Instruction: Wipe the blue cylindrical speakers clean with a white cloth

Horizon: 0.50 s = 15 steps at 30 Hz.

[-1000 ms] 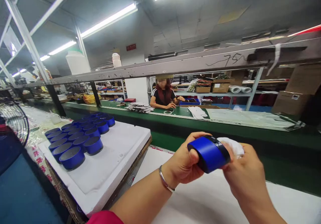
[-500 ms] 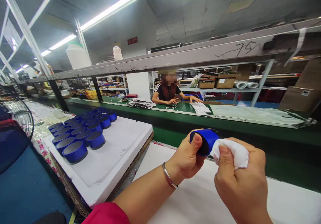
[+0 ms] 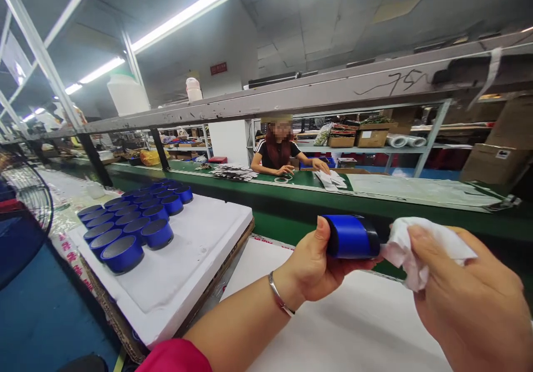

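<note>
A blue cylinder with black ends (image 3: 352,237), about the size of a small speaker, lies on its side in my left hand (image 3: 314,264). The thumb presses one end and the fingers pass underneath. My right hand (image 3: 466,283) pinches a crumpled white cloth (image 3: 431,244) just right of the cylinder's far end. The cloth's tip is close to the cylinder; whether they touch I cannot tell. Several similar blue cylinders (image 3: 122,254) stand upright in rows to the left, their grey tops facing up.
The rows stand on a white foam board (image 3: 187,261). A white sheet (image 3: 333,327) lies below my hands. Beyond runs a green conveyor belt (image 3: 275,216); a co-worker (image 3: 277,150) sits across it, handling white papers (image 3: 331,180). A metal shelf beam (image 3: 266,102) crosses overhead.
My right hand has moved the cloth right, off the cylinder's end. My left hand has turned the cylinder so its blue side faces me. The co-worker's hand shifted over the papers.
</note>
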{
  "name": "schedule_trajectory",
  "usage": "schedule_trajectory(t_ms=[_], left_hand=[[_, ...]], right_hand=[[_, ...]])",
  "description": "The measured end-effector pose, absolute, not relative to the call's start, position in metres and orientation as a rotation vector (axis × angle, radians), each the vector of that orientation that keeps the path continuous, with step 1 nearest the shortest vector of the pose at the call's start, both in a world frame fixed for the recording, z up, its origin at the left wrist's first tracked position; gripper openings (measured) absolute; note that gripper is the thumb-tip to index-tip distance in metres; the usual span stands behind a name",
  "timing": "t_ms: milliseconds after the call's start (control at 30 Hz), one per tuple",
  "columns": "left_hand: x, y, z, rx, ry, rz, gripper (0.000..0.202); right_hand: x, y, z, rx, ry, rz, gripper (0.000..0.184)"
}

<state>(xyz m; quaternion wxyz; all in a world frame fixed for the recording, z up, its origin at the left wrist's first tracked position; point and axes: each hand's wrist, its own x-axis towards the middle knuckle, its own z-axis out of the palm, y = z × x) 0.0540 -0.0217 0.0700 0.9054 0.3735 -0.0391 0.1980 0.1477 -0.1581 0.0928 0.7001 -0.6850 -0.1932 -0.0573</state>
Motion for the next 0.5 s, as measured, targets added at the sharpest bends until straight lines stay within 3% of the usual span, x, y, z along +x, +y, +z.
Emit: schedule_trajectory(t_ms=[100,200,267,500], left_hand=[[0.055,-0.022,0.071,0.772,-0.013,0.465,0.093],[0.054,-0.025,0.071,0.853,-0.008,0.478,0.103],[0.053,-0.029,0.070,0.910,-0.015,0.493,0.110],[0.057,-0.046,0.059,1.038,-0.115,0.425,0.117]], right_hand=[[0.124,-0.155,0.088,-1.510,-0.625,-0.263,0.056],[0.106,-0.141,0.076,-1.470,-0.870,-0.650,0.044],[0.102,-0.135,0.075,-1.497,-0.880,-0.718,0.036],[0.158,-0.148,0.103,-1.759,-0.200,-0.129,0.044]])
